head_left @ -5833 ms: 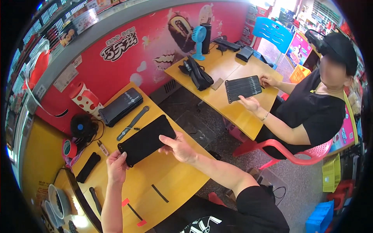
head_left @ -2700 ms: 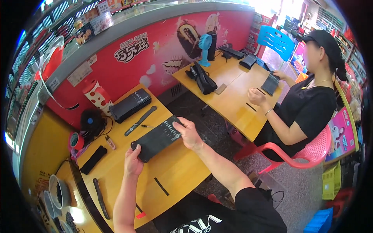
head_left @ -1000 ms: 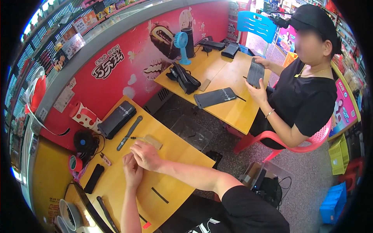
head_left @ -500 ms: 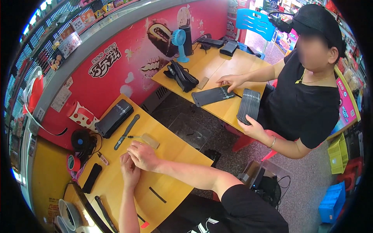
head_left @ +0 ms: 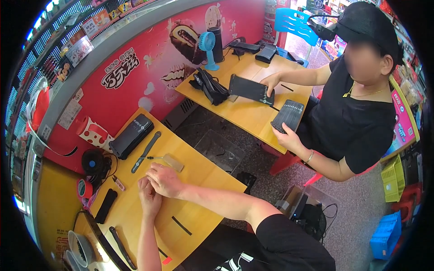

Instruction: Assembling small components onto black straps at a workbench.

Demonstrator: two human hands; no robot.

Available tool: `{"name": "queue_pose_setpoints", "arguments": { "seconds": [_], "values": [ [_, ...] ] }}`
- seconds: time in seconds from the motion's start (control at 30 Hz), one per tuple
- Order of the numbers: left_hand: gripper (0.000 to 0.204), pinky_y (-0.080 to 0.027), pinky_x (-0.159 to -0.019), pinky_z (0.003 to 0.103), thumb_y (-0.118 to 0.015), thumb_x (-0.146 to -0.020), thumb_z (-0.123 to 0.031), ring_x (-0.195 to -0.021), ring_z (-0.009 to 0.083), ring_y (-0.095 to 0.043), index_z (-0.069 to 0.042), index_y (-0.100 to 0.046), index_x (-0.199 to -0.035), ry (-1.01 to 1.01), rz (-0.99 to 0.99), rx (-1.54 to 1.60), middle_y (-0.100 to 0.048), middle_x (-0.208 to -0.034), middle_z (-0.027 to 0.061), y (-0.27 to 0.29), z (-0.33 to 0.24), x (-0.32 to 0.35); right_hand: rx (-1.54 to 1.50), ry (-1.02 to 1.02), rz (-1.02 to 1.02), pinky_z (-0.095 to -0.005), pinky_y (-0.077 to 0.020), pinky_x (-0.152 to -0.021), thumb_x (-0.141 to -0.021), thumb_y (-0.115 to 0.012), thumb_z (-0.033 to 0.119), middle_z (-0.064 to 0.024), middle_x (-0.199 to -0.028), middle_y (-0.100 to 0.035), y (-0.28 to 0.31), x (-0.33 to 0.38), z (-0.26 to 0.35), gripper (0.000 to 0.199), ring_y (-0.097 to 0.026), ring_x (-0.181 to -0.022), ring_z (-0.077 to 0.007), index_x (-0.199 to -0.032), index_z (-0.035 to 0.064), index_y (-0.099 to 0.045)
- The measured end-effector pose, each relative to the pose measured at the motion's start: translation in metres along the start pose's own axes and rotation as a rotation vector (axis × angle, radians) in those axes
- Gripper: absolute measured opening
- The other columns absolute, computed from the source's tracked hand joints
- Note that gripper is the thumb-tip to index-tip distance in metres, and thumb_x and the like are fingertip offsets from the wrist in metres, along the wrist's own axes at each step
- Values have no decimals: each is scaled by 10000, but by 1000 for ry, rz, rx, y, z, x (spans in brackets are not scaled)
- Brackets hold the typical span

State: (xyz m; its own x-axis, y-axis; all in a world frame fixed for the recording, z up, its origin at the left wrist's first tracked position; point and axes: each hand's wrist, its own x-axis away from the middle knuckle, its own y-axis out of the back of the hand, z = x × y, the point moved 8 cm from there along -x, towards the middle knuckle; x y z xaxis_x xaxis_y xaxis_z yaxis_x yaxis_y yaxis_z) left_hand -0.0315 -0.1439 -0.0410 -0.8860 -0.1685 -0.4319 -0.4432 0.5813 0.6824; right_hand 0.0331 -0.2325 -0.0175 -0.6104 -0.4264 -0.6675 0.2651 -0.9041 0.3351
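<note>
My left hand (head_left: 147,195) and my right hand (head_left: 165,181) meet over the near table, fingers pinched together. Whatever sits between the fingertips is hidden by the hands. Just beyond them lie a thin tool with a dark handle (head_left: 155,157) and a tan block (head_left: 173,163). A long dark grey strap (head_left: 146,152) lies to their left, with a stack of black straps (head_left: 132,136) behind it. A short black strip (head_left: 181,225) is on the wood right of my left forearm. Another black strap (head_left: 121,246) rests near the table's left front edge.
Across from me a person (head_left: 348,113) holds two flat black stacks (head_left: 253,90) over the far table (head_left: 194,92). A blue fan (head_left: 207,43) and a black bundle (head_left: 209,87) stand there. Along my left are a black pouch (head_left: 106,206), a tape roll (head_left: 84,188) and bowls (head_left: 80,248).
The person opposite has lifted one black stack off the far table and tilted the other. My two hands stay together, with only a slight shift.
</note>
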Motion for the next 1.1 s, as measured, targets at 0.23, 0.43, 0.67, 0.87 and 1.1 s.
{"name": "queue_pose_setpoints", "arguments": {
  "seconds": [0.23,0.43,0.67,0.87,1.1],
  "values": [
    [203,-426,-895,388,-622,-771,-39,-1034,323,-510,-8,-649,-970,28,-12,-18,-610,-1025,119,0,-4,-1,12,-28,31,-428,-502,-693,-775,-607,45,-131,-863,-561,-2,0,-4,49,-599,-861,-329,-799,37,-565],
    [158,-424,-898,381,-613,-794,-55,-1022,304,-516,4,-640,-939,21,1,-33,-611,-1006,119,0,-7,-1,19,-16,29,-415,-493,-659,-770,-624,25,-112,-856,-555,-2,1,-4,66,-600,-831,-309,-813,41,-576],
    [163,-421,-898,386,-609,-782,-60,-1023,303,-515,5,-639,-928,22,20,-25,-609,-1001,120,0,-4,-1,34,-39,60,-425,-504,-671,-780,-618,56,-127,-870,-563,-6,1,-6,56,-603,-844,-326,-802,35,-571],
    [158,-423,-898,379,-609,-789,-62,-1022,299,-517,5,-639,-930,8,15,-37,-608,-1013,117,0,-8,-2,34,-23,40,-421,-496,-662,-773,-628,50,-118,-865,-551,-7,2,-7,74,-597,-819,-320,-814,44,-566],
    [132,-421,-863,391,-616,-782,-32,-992,319,-506,-2,-634,-909,4,-18,4,-605,-982,118,-3,-7,-2,10,-74,102,-427,-512,-718,-779,-613,53,-151,-897,-572,-10,4,-12,57,-602,-881,-343,-812,16,-584]
  ]
}}
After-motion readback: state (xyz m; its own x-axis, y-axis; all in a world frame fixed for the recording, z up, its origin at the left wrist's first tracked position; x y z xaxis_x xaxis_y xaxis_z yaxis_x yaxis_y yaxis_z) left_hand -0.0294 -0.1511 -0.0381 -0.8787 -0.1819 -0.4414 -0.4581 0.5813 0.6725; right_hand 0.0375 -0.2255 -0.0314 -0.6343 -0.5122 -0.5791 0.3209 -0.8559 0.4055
